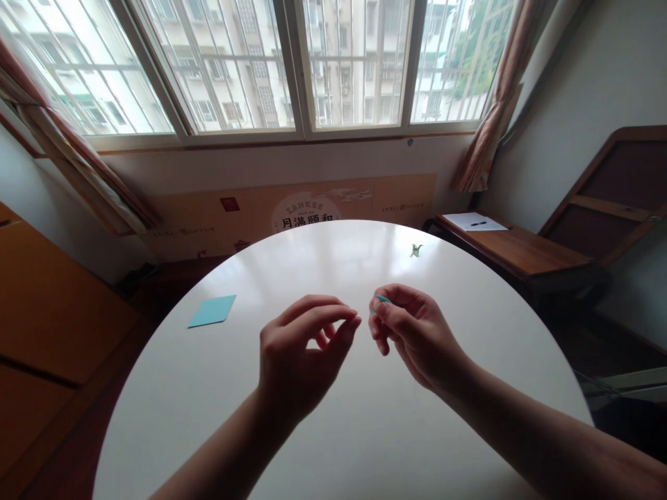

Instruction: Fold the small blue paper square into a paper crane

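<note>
Between the thumb and fingers of my right hand (411, 323) is a small folded piece of teal paper (383, 298), mostly hidden by the fingers. My left hand (305, 347) is just left of it, thumb and index fingertip meeting in a pinch with nothing showing between them. The two hands are close but apart, both above the white round table (333, 444). A flat teal sheet of paper (212, 311) lies on the table to the left. Toward the far right edge sits a small green folded paper figure (415, 250).
Right of the table stands a wooden side table (547, 250) bearing a white paper sheet (472, 221) with a dark pen. A wooden framed chair (615, 180) is behind it. Barred windows (354, 62) and a printed cardboard panel (385, 198) are beyond the table.
</note>
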`<state>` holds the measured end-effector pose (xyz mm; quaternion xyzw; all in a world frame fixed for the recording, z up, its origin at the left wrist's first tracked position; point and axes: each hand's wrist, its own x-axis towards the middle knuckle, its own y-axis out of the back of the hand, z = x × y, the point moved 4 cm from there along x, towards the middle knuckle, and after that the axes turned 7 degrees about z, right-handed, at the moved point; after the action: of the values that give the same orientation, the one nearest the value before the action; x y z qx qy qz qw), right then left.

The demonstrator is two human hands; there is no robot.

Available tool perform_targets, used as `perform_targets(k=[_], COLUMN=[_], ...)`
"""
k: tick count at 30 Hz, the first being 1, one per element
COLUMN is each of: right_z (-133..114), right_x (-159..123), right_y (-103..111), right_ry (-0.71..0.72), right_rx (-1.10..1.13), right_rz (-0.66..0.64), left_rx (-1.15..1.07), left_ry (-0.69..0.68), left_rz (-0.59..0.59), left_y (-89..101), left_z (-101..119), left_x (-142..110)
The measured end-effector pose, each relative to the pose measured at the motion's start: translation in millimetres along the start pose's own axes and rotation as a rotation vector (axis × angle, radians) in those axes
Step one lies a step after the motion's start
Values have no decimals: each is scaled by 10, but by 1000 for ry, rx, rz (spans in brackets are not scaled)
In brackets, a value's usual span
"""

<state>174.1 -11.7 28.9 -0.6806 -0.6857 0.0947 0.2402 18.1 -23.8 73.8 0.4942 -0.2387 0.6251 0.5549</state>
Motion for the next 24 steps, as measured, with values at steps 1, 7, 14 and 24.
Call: perform_targets(k=[1,7,14,24], right_z=[4,96,153,198], right_x=[2,-7,-7,-11], right_y=[8,38,12,55], right_ry=[2,-12,-84,-98], right_rx=[5,-19,-45,-108], right_rz=[21,59,-15,79], left_rx=[-35,-251,-390,-524], left_ry=[89,503,761,939], left_rz=[-27,-118,-108,-178], left_y=[-21,-110,-124,-162], left_z=[-32,-180,-275,-397], left_x=[-1,-40,-60,-110])
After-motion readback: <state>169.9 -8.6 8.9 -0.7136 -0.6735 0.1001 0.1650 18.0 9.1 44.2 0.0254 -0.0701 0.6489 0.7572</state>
